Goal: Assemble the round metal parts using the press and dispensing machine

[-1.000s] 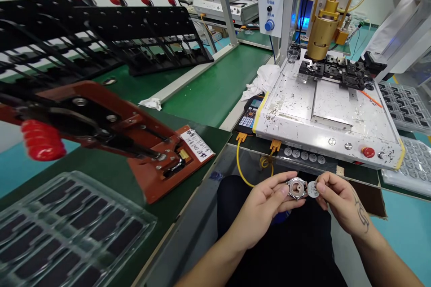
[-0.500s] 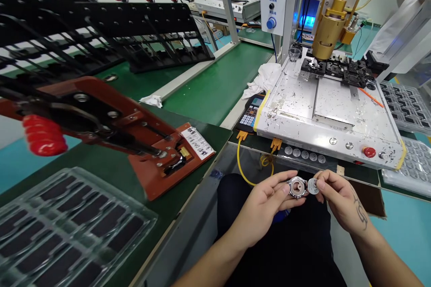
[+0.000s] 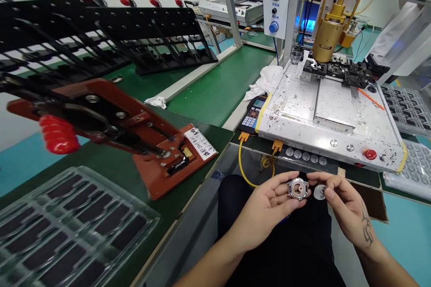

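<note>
Two small parts sit over my lap, off the surface's near edge. My left hand (image 3: 266, 208) pinches the round watch case (image 3: 297, 189) between thumb and fingers. My right hand (image 3: 343, 204) pinches a small silver disc (image 3: 319, 192) just beside it, apart from the case. Open room lies below, toward my dark trousers (image 3: 296, 251).

The white label (image 3: 201, 143) on the red press (image 3: 134, 143) seems handwritten, illegible.
</note>
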A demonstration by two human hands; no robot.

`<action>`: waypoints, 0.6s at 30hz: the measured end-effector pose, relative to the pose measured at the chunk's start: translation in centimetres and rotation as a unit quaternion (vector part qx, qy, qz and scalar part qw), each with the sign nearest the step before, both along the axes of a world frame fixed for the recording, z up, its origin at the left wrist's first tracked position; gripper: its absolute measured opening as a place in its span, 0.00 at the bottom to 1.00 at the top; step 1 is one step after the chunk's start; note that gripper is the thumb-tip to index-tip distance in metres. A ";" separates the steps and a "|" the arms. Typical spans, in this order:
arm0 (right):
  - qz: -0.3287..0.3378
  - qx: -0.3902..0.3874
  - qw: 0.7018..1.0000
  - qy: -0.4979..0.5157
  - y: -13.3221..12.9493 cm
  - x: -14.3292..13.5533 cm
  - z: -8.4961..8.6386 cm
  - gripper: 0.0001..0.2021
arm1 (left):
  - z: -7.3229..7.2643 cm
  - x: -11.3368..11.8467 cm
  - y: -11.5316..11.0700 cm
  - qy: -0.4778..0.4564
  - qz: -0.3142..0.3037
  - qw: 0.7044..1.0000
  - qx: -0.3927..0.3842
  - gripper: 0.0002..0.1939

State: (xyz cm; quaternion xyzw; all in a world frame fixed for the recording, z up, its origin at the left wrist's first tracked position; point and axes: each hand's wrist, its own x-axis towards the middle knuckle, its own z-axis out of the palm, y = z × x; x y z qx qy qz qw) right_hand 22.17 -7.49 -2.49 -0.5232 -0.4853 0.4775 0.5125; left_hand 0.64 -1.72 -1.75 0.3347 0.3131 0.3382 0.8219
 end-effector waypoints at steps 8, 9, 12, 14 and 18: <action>0.004 0.028 1.000 -0.006 -1.0 -0.4 0.8 0.07 | 0.6 0.1 0.0 0.002 -0.001 1.000 -0.012 0.30; 0.006 0.026 1.000 0.000 -1.1 -0.4 0.9 0.07 | 0.6 0.1 0.0 0.001 -0.001 1.000 -0.015 0.30; 0.011 0.019 1.000 0.019 -1.3 -0.3 0.7 0.06 | 0.6 0.1 -0.1 -0.001 -0.003 1.000 -0.026 0.29; 0.011 0.014 0.999 0.028 -1.4 -0.3 0.6 0.06 | 0.6 0.1 -0.1 -0.005 -0.004 0.999 -0.034 0.30; 0.010 0.007 0.999 0.034 -1.7 -0.2 0.6 0.06 | 0.5 0.2 -0.1 -0.018 -0.005 0.999 -0.047 0.28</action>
